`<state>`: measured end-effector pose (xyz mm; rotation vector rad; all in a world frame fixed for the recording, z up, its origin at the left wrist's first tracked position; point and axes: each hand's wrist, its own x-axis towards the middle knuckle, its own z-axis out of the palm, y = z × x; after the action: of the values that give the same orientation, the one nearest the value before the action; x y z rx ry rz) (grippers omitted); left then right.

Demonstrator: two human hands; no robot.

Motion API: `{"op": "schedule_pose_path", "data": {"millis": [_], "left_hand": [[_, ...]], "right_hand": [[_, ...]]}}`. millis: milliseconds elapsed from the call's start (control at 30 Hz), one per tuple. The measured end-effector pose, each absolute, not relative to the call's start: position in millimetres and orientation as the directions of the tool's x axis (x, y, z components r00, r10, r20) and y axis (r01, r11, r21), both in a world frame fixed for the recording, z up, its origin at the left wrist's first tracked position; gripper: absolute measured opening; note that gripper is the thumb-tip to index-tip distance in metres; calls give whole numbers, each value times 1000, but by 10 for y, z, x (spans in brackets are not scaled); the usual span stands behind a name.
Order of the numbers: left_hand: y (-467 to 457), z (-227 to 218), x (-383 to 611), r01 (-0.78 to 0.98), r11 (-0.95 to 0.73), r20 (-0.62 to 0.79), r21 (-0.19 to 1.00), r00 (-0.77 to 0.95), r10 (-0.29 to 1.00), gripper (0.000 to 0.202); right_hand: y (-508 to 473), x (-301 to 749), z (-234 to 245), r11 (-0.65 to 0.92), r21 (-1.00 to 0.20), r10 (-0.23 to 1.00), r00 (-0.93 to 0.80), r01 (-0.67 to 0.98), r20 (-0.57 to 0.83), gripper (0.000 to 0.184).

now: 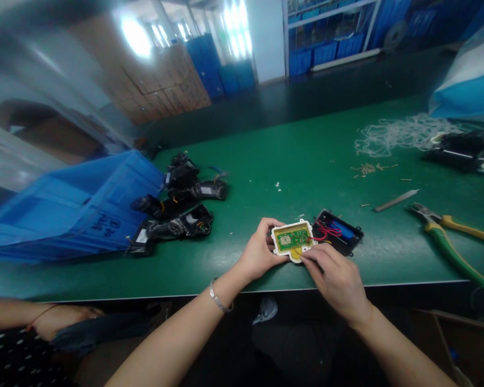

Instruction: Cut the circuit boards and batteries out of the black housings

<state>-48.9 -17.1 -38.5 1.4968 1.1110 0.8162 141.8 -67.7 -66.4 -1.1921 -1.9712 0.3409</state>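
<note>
Left hand (260, 252) pinches white casing (290, 226) between fingers above tabletop's (250, 204) near edge, presumably steadying green board (302, 236) face-up for right hand (341, 279), fingers bunched at lower-right rim, can't tell what's pinched; black housing (354, 245) sits close, likely because red wires (326, 231) tether it.

Wears a thin, silvery, curved bracelet (215, 299) around the left wrist (225, 287); has both forearms (177, 336) and both hands (258, 252) bare.
</note>
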Motion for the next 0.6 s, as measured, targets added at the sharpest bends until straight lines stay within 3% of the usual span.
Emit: {"op": "schedule_pose_path", "data": {"millis": [600], "left_hand": [[-138,-380,-476,273,24,-120,962,341,932,67]], "right_hand": [[-689,1432,-660,514,-598,843,-233,615,484,9]]}}
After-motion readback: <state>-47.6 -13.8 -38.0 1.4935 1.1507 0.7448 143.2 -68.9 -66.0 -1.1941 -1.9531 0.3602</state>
